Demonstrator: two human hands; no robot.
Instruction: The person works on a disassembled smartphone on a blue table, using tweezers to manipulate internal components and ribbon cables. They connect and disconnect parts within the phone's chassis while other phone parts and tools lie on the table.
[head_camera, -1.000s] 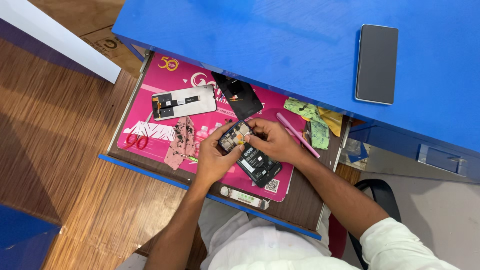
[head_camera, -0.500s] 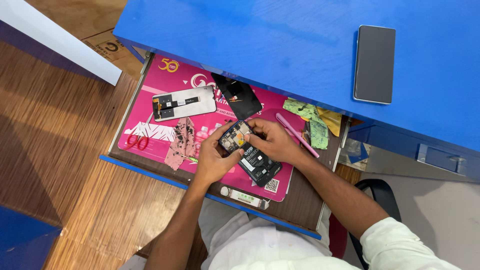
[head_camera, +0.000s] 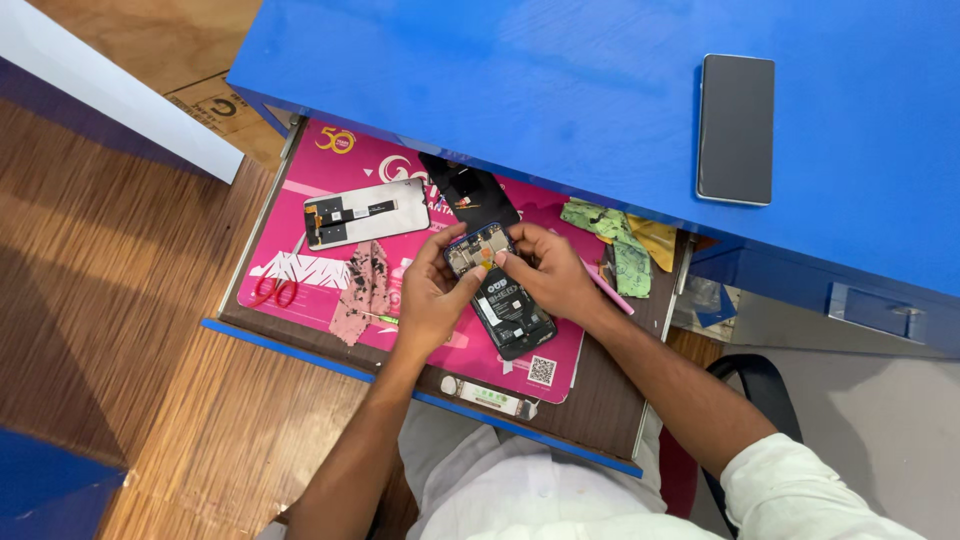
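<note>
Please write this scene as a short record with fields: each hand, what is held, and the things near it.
left hand: grips the left side of the opened phone
right hand: fingertips on the phone's upper part
opened phone: back cover off, battery showing
under it: pink mat in a pull-out tray
nearby: detached screen panel, pink tool, green cloth
desk top: blue, dark phone lying flat

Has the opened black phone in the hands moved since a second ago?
No. The opened black phone lies as before on the pink mat, beside the loose screen panel.

opened black phone, back off, held tilted
</note>
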